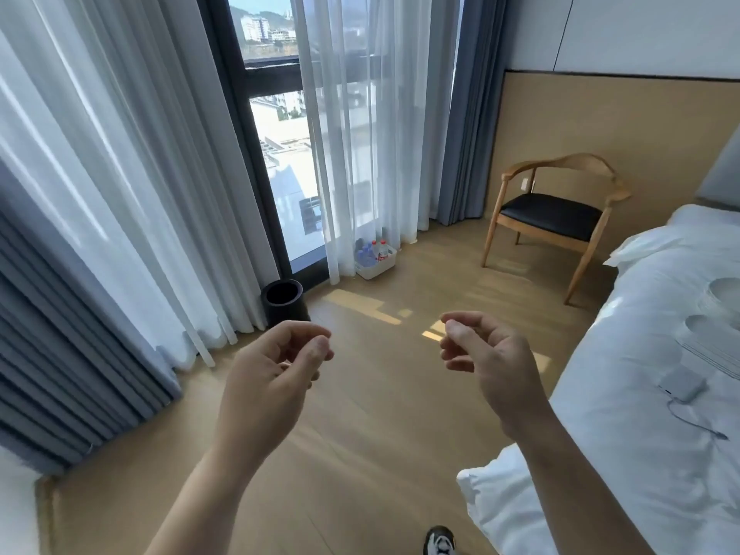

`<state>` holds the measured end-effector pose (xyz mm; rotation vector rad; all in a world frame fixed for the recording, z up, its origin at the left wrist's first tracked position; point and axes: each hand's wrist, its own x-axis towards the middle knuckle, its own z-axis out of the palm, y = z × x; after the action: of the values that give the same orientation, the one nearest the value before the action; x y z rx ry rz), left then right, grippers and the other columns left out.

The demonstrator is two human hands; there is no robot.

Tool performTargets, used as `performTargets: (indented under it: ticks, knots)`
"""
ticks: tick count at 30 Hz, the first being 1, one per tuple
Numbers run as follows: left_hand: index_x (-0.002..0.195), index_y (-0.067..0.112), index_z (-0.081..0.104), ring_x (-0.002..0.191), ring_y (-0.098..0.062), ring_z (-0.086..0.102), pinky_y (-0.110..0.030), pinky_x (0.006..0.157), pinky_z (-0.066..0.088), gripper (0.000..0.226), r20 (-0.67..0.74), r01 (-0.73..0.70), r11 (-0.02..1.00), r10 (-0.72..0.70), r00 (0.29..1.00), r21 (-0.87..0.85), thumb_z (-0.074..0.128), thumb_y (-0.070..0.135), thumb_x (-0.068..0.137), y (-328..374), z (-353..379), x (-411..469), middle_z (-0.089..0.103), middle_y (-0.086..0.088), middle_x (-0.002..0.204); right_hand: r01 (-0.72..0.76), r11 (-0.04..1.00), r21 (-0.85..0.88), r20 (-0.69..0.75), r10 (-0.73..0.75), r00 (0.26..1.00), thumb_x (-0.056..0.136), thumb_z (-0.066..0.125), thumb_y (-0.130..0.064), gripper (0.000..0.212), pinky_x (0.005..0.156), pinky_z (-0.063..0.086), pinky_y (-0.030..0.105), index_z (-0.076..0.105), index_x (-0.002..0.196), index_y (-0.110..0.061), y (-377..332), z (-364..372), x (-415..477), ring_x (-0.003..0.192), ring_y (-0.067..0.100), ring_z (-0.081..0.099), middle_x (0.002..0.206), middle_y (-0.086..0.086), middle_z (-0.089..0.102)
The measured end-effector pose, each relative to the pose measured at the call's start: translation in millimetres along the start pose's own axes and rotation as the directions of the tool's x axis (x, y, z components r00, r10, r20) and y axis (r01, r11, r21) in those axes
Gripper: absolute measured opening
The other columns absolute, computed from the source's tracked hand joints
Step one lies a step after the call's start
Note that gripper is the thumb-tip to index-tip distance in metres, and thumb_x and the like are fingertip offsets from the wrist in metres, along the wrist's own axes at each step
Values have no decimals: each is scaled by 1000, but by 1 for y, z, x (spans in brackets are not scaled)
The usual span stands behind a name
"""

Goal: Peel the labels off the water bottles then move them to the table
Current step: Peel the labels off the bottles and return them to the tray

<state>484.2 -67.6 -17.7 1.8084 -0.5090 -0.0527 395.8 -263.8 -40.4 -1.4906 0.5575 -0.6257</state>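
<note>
1. The left hand (272, 366) and right hand (480, 354) are hovering over the floor (360, 434), each grip loosely curled and holding nothing.
2. The water bottles (374, 250) are standing in a white basket (380, 266) by the curtain (360, 154), well apart from both hands.

A bedroom: white bed (640, 354), wooden chair (552, 218), curtained window (280, 154).

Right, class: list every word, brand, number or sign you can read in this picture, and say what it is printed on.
None can be read.
Water bottles in the white basket: the labels show only as red and blue patches, too small and blurred to read.
Shoe: no legible marking.
</note>
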Motion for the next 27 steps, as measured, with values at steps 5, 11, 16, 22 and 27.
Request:
performTargets:
  ticks: [5,11,16,22,27]
  knots:
    - [82,21,70,57,-5,59,-21,59,51,15,8,-34,998,34,999,54,61,10,87,-9,38,85,72,3,78,-19,996,91,14,18,1000,90,57,-10,13,64,53,29,69,86,-15,7,10,104,63,16,61,65,1,65]
    - [80,18,71,54,-6,57,-15,55,47,16,-47,-31,999,30,998,-21,61,7,87,-9,92,194,72,1,68,4,997,74,49,-8,999,91,57,-15,11,63,54,24,68,91,-15,-3,0,225,65,11,63,71,2,66]
    - [81,13,71,51,-4,55,-14,52,46,15,-62,16,998,-20,998,-63,60,5,88,-26,139,260,71,3,66,-32,999,17,62,30,998,90,57,-13,11,62,53,25,68,91,-14,6,-9,302,63,12,62,70,3,66]
    - [82,11,70,50,-4,53,-12,52,45,13,-2,23,995,-23,1000,-96,59,6,88,-42,181,350,69,6,62,-64,998,12,41,64,997,91,57,-13,11,61,52,25,67,92,-12,21,-5,385,62,11,60,69,3,64]
    - [81,12,70,48,-4,51,-13,51,45,14,34,21,992,-17,999,-127,60,5,88,-67,208,446,69,5,63,-64,998,-21,6,64,998,90,58,-14,10,62,52,25,68,89,-14,34,17,473,63,11,61,65,-1,65]
